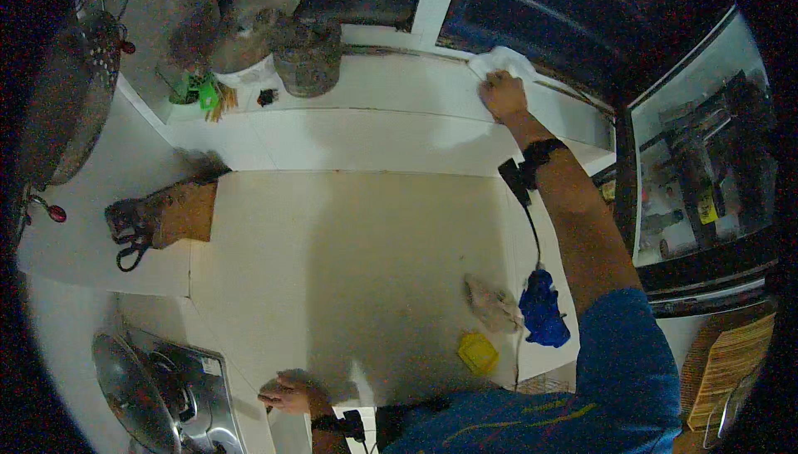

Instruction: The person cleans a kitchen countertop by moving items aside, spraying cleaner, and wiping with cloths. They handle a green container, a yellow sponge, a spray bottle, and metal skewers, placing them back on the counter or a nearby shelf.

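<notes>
My right hand (502,96) presses a crumpled white cloth (504,61) onto the white window sill (399,83), close to the window frame. The arm reaches far forward, with a black strap on the wrist. My left hand (288,393) rests at the front edge of the pale countertop (262,304), near the stove, with nothing visible in it. A grey-beige rag (489,304) lies on the counter's right side. Beside it sits a yellow object, perhaps a sponge (478,353). A cable runs from the right wrist to a blue bundle (544,309).
A wooden knife block (187,208) with scissors stands at the left wall. Pans (78,92) hang above it. A gas stove (202,392) bears a metal lid or pan (134,388). A grey container (307,58) and green holder (202,91) occupy the sill. Egg trays or stacked cardboard (726,370) stand right.
</notes>
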The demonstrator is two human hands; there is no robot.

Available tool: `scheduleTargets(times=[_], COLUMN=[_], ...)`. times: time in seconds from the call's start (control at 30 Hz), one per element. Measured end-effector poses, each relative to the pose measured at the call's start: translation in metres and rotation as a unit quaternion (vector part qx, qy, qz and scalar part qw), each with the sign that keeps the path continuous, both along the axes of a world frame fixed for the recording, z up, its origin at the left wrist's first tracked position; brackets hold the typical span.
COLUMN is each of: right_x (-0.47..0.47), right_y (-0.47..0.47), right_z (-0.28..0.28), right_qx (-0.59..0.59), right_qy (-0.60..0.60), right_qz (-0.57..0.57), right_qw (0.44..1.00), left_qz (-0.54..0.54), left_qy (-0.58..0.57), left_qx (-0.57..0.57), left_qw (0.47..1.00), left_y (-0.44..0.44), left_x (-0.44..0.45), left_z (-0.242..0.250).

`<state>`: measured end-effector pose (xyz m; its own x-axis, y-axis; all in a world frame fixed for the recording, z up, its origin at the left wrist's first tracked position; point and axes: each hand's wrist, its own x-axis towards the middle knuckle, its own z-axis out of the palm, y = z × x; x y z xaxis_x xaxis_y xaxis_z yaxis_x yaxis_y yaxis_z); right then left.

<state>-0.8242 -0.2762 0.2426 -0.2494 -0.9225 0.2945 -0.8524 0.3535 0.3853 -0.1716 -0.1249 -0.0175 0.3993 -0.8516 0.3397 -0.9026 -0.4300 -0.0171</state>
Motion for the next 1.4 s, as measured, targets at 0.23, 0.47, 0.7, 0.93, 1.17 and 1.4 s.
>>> scheduleTargets(times=[0.23, 0.47, 0.7, 0.93, 1.17, 1.4], right_x=[-0.014, -0.014, 0.005, 0.025, 0.048, 0.041], right_y=[-0.019, -0.004, -0.018, -0.007, -0.002, -0.008], right_z=[-0.014, -0.021, -0.006, -0.002, 0.027, 0.084], right_qx=[-0.15, -0.122, -0.196, -0.209, -0.025, 0.069], right_qy=[-0.103, -0.168, -0.173, -0.248, -0.248, -0.173], right_qz=[0.047, 0.072, -0.079, 0.005, -0.109, -0.175], right_qw=[0.982, 0.975, 0.962, 0.946, 0.962, 0.967], left_qz=[-0.001, -0.051, 0.054, 0.001, -0.04, 0.012], left_qy=[-0.011, -0.101, 0.034, -0.021, 0.069, 0.023], left_qx=[0.037, 0.024, 0.217, 0.01, -0.061, 0.011], left_qw=[0.999, 0.993, 0.974, 1.0, 0.995, 1.0], left_y=[0.0, 0.001, -0.003, 0.001, 0.009, 0.004], left_x=[0.008, 0.011, 0.002, 0.012, 0.021, 0.008], left_z=[-0.017, -0.016, 0.012, -0.018, -0.021, -0.006])
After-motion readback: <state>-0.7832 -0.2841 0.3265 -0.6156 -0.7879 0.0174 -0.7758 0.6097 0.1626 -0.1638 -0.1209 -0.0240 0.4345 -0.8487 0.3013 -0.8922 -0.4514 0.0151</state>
